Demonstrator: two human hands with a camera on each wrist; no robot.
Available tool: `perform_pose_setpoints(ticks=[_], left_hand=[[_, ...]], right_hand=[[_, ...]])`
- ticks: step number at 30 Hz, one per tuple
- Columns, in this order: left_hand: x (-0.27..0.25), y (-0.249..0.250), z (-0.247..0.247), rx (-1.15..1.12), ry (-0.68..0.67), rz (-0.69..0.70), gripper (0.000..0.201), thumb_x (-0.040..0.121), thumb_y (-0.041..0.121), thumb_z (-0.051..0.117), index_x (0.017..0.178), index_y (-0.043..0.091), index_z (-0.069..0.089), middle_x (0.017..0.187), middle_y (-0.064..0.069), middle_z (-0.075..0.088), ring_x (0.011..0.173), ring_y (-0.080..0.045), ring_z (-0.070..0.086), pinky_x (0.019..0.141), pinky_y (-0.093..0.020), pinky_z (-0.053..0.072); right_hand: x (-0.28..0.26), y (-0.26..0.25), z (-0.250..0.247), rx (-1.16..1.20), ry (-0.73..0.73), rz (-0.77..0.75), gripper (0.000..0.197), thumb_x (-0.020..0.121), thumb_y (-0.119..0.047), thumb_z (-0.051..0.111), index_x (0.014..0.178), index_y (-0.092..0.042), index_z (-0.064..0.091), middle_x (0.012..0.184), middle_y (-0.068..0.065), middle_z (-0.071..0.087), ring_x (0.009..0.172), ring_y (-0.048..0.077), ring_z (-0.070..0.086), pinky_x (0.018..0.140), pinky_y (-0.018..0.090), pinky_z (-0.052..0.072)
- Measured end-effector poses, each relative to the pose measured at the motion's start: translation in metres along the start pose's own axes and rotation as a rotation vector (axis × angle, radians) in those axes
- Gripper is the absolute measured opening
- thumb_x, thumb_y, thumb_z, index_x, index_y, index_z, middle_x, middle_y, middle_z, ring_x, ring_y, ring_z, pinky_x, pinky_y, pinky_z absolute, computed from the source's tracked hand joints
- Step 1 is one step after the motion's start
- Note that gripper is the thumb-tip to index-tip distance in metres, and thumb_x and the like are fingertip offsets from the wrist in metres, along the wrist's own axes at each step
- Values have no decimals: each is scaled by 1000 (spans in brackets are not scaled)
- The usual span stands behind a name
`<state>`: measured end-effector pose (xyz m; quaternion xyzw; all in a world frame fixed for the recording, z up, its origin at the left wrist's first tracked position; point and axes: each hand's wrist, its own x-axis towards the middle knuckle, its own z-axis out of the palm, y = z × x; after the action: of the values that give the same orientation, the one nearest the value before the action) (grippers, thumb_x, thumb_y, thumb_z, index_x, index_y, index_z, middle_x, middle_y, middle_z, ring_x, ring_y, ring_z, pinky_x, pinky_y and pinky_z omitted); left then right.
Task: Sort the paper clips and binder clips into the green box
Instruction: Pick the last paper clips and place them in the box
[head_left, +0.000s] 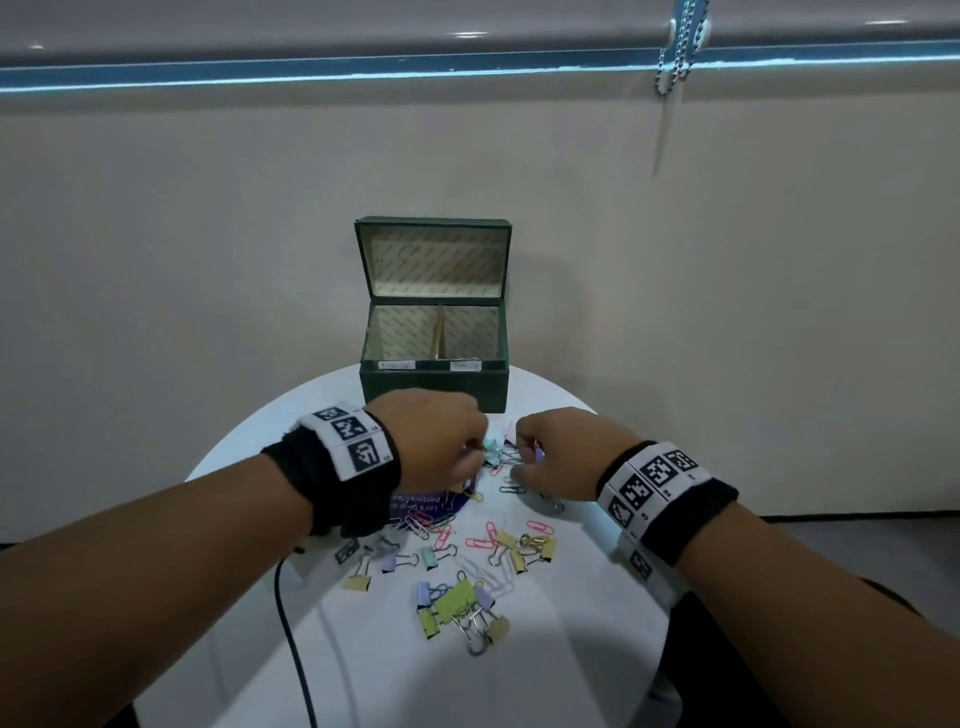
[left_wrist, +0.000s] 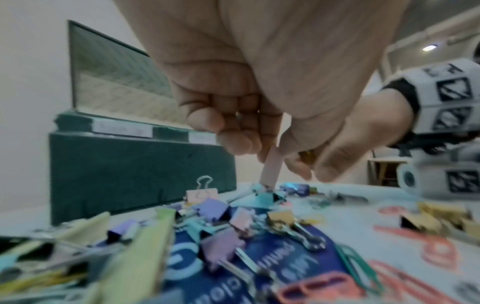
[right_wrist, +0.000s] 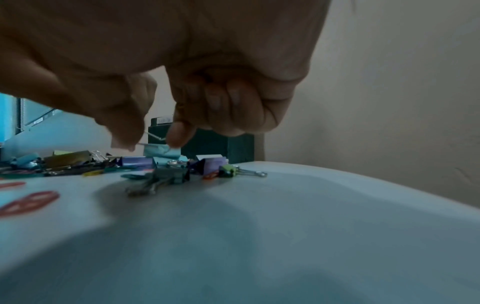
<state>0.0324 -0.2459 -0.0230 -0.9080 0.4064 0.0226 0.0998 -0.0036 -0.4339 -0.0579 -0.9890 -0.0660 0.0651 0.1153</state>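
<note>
The open green box (head_left: 434, 387) stands at the back of the round white table (head_left: 571, 649), with two labelled compartments inside. Just in front of it both hands meet over a heap of clips. My left hand (head_left: 475, 452) has its fingers curled and pinches a pink binder clip (left_wrist: 271, 168) that reaches down to a teal binder clip (left_wrist: 262, 195). My right hand (head_left: 522, 452) pinches the wire handle of that teal binder clip (right_wrist: 161, 151) between thumb and forefinger. Its other fingers are curled; what they hold is unclear.
Pastel binder clips (head_left: 457, 597) and pink paper clips (head_left: 480, 543) lie scattered over the near half of the table. A purple printed card (head_left: 415, 506) lies under some of them. A black cable (head_left: 291, 623) runs off the left front edge. A wall stands close behind the box.
</note>
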Motion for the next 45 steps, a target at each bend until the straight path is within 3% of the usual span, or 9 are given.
perform_pose_setpoints(ticks=[4, 8, 16, 24, 28, 31, 34, 40, 45], left_hand=[[-2, -21, -2, 28, -27, -146, 25, 93, 50, 50, 105, 30, 59, 101, 9, 55, 87, -16, 59, 77, -35, 53], [1, -7, 3, 16, -32, -73, 22, 91, 45, 59, 108, 33, 62, 102, 10, 55, 91, -17, 59, 76, -32, 52], [11, 16, 13, 37, -179, 61, 22, 93, 37, 58, 104, 26, 74, 100, 4, 65, 92, -21, 63, 75, -29, 53], [1, 4, 9, -309, 40, -41, 3, 83, 24, 61, 81, 24, 61, 78, 8, 59, 72, -12, 56, 68, -30, 53], [-5, 4, 10, -489, -101, -25, 22, 92, 16, 51, 100, 32, 62, 80, 12, 58, 71, -5, 52, 67, -24, 42], [-11, 13, 15, -379, -249, 44, 21, 98, 35, 50, 115, 37, 62, 89, 16, 53, 84, -7, 52, 78, -28, 44], [-15, 21, 17, -121, -275, 142, 35, 91, 54, 59, 124, 44, 59, 90, 15, 43, 85, -10, 46, 70, -28, 40], [-24, 30, 20, 61, -234, 227, 24, 99, 40, 46, 109, 30, 65, 103, 6, 52, 98, -20, 57, 81, -40, 53], [-21, 7, 14, -165, -141, 125, 12, 94, 38, 50, 87, 30, 58, 89, 11, 57, 81, -12, 56, 72, -30, 49]], right_hand=[[2, -1, 3, -15, -71, -24, 28, 82, -50, 72, 102, -31, 68, 92, -12, 57, 88, 14, 55, 72, 27, 41], [3, -3, 3, 1, -109, -77, 23, 87, -41, 72, 107, -31, 71, 89, -13, 55, 88, 12, 53, 72, 25, 39], [3, -6, 12, -44, -87, -68, 12, 78, -18, 53, 69, -26, 51, 70, -9, 56, 65, 12, 50, 57, 23, 40], [6, -2, 7, 71, 18, -88, 20, 88, -21, 51, 73, -24, 38, 73, -4, 49, 65, 16, 45, 59, 29, 34], [5, -2, 8, 64, 9, -75, 13, 88, -20, 51, 80, -24, 40, 72, -5, 52, 65, 16, 48, 58, 31, 38], [6, 0, 10, 77, -15, -56, 11, 85, -19, 51, 86, -28, 45, 76, -6, 57, 75, 22, 57, 66, 33, 47], [8, 0, 10, 56, -20, -51, 12, 89, -18, 48, 97, -28, 50, 87, -5, 59, 86, 20, 55, 75, 32, 45], [7, -2, 9, 35, -11, -60, 20, 91, -13, 47, 102, -18, 63, 103, 2, 64, 93, 23, 58, 81, 33, 49], [7, 1, 10, 39, 19, -67, 26, 92, -18, 47, 115, -21, 59, 111, 1, 63, 92, 20, 55, 82, 33, 47]])
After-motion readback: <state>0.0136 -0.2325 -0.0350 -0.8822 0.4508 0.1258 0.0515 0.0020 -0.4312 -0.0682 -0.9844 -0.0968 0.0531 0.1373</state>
